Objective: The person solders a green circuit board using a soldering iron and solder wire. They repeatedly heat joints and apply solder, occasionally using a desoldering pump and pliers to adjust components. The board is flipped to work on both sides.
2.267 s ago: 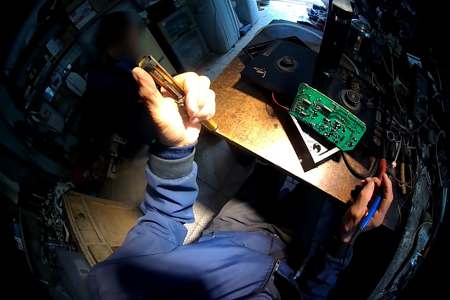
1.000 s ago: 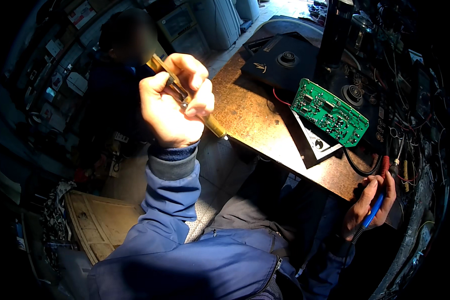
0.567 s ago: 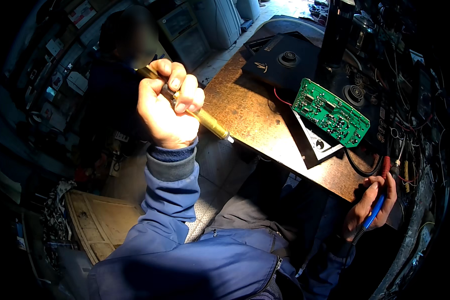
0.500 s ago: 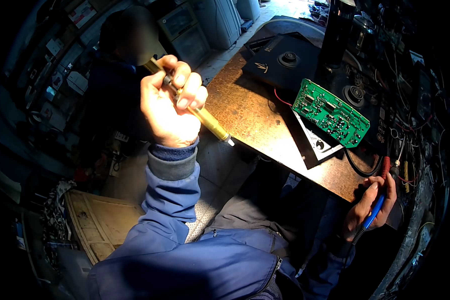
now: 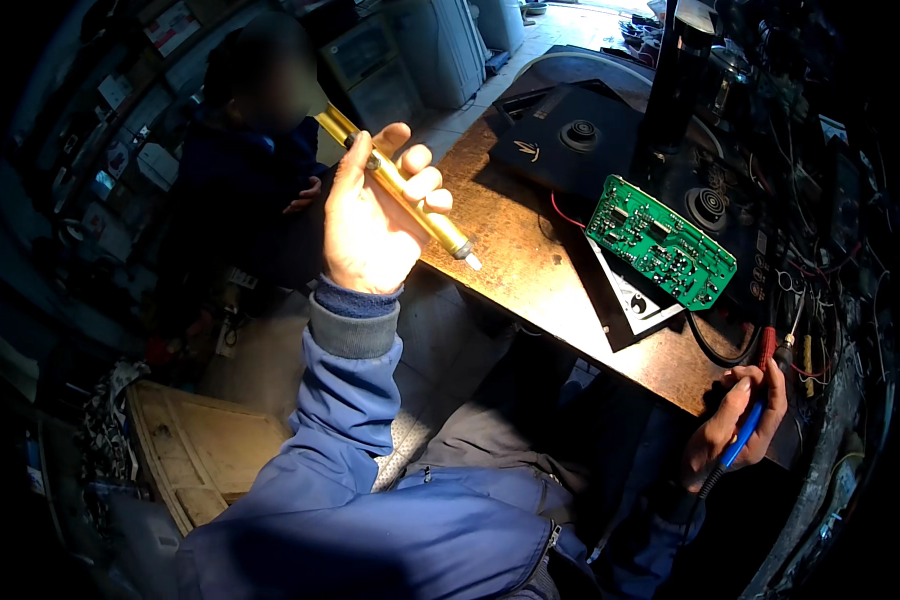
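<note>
I'm watching the left hand [image 5: 365, 228] loosely grasping a gold tube [image 5: 392, 180], seemingly above the wooden table [image 5: 560, 295], long axis slanting, white tip [image 5: 473, 262] pointing down-right. The right hand [image 5: 718, 432] is gripping a blue tool [image 5: 742, 435]. Light is reaching the far floor [image 5: 570, 22].

- Table [image 5: 525, 265]: brown, worn, brightly lit along its near edge.
- Black panel [image 5: 540, 145]: on the table's far part, a round raised piece on top.
- Dark cylinder [image 5: 685, 85]: upright, right of the panel.
- Cables [image 5: 815, 262]: tangled, far right.
- Person [image 5: 240, 180]: in dark clothes, left of the table.
- Shelves [image 5: 125, 130]: crowded, upper left.
- Cabinet [image 5: 435, 50]: grey, beyond the table.
- Floor [image 5: 582, 25]: tiled, bright at the top.
</note>
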Demonstrator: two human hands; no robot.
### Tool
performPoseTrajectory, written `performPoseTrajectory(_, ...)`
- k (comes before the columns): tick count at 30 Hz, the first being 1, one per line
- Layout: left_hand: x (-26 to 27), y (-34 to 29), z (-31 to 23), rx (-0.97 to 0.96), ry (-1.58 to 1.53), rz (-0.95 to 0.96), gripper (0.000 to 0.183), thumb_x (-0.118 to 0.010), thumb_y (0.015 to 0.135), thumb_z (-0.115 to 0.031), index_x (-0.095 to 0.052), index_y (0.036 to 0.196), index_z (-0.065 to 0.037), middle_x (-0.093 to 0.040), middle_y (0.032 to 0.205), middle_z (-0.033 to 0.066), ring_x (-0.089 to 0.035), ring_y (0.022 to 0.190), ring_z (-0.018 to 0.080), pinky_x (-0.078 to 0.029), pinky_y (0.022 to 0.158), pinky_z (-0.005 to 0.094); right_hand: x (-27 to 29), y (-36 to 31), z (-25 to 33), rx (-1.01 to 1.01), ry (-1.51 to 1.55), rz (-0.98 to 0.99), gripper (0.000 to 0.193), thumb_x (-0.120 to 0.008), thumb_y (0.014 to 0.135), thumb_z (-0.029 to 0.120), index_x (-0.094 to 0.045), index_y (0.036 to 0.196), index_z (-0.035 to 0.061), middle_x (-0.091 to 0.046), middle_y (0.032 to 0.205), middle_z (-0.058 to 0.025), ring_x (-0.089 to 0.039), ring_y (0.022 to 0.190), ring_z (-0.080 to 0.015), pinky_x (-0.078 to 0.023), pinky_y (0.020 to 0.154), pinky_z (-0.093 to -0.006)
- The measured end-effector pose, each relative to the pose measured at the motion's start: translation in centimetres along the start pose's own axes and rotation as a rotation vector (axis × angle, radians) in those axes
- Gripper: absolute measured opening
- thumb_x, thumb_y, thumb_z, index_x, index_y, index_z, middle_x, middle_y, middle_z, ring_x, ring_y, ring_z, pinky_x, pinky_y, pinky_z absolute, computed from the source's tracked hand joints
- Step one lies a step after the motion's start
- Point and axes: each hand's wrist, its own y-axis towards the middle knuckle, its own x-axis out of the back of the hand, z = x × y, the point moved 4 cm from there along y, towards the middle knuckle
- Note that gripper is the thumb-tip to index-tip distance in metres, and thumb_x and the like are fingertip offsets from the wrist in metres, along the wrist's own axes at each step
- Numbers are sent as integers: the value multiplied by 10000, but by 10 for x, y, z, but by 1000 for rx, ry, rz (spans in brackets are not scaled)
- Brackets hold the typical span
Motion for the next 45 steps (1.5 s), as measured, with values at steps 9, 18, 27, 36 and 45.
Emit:
performPoseTrajectory(9, 10, 4, 0, 197, -157, 0, 699, -333, 910, -756, -411, 645, -114, -376, 581, 6, -358, 457, 114, -298, 435, 263, 5, -1, -5, 13, 3, 25, 336, -521, 946, 23, -535, 1275, -44, -632, 961, -111, -578, 822, -149, -484, 784, -270)
performPoseTrajectory(18, 10, 5, 7, 206, -201, 68, 645, -332, 936, -677, -387, 611, -123, -349, 568, 3, -330, 441, 116, -278, 447, 273, 4, 0, -5, 44, 15, 35, 357, -496, 918, -38, -522, 1273, -72, -630, 945, -132, -573, 788, -153, -484, 734, -252)
performPoseTrajectory(27, 28, 1, 9, 82, -591, -316, 535, -291, 1006, -536, -435, 796, -66, -315, 664, 20, -343, 577, 137, -306, 560, 299, 6, -1, -6, 50, 16, 7, 357, -489, 918, -52, -522, 1272, -77, -631, 947, -142, -574, 786, -155, -490, 743, -259)
performPoseTrajectory(36, 33, 1, 9, 60, -513, -272, 440, -346, 947, -465, -435, 745, -84, -335, 632, 17, -327, 505, 133, -286, 509, 290, 7, -2, -11, 48, 38, 33, 356, -501, 937, -3, -522, 1289, -52, -627, 970, -129, -579, 814, -156, -494, 763, -269)
performPoseTrajectory(45, 26, -1, -1, -84, -363, -226, 207, -377, 826, -258, -412, 716, -86, -353, 639, 22, -283, 425, 122, -241, 438, 277, 7, -2, -9, 18, 29, 12, 363, -481, 924, -46, -516, 1285, -70, -629, 949, -143, -568, 786, -151, -489, 745, -257)
